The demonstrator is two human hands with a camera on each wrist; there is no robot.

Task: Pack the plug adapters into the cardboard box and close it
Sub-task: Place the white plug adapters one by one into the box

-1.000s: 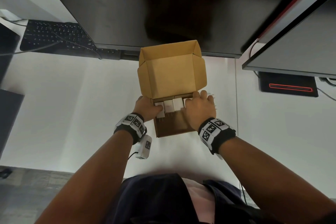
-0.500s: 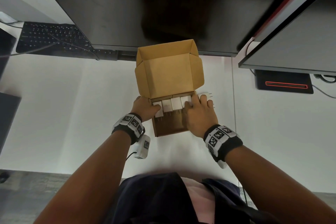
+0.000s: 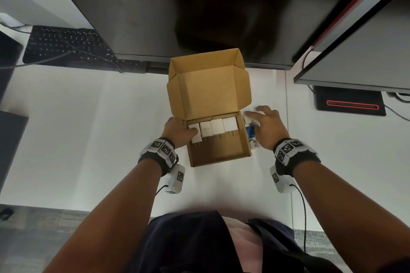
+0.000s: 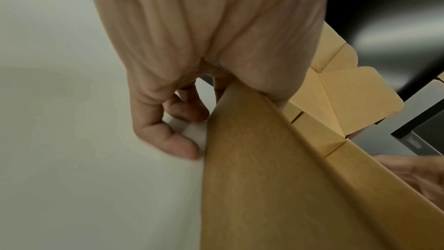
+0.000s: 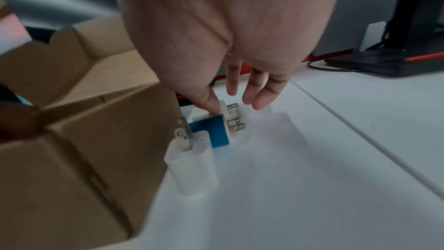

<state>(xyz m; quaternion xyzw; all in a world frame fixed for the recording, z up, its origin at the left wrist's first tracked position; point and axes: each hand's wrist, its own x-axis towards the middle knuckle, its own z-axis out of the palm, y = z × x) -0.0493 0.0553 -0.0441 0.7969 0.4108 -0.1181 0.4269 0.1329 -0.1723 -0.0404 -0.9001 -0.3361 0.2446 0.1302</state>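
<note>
The open cardboard box (image 3: pixel 218 156) sits on the white desk with its lid (image 3: pixel 210 95) standing up at the far side. Several white plug adapters (image 3: pixel 211 128) lie in a row along its far wall. My left hand (image 3: pixel 177 131) grips the left wall (image 4: pixel 264 178), fingers (image 4: pixel 177 145) curled outside on the desk and the thumb inside by the leftmost adapter. My right hand (image 3: pixel 264 126) hovers just right of the box over loose adapters. Its fingers are spread and its thumb touches a blue-faced adapter (image 5: pixel 213 132). A white adapter (image 5: pixel 192 168) stands prongs up beside it.
A large dark monitor (image 3: pixel 199 6) overhangs the far side of the desk, with a black keyboard (image 3: pixel 66 49) to its left. A second monitor (image 3: pixel 366 51) and its red-lit base (image 3: pixel 350 104) stand at the right. A desk seam (image 5: pixel 360 130) runs right of the adapters.
My right hand has left the row of adapters in the box and moved right, to the loose adapters on the desk. My left hand stays on the box's left wall.
</note>
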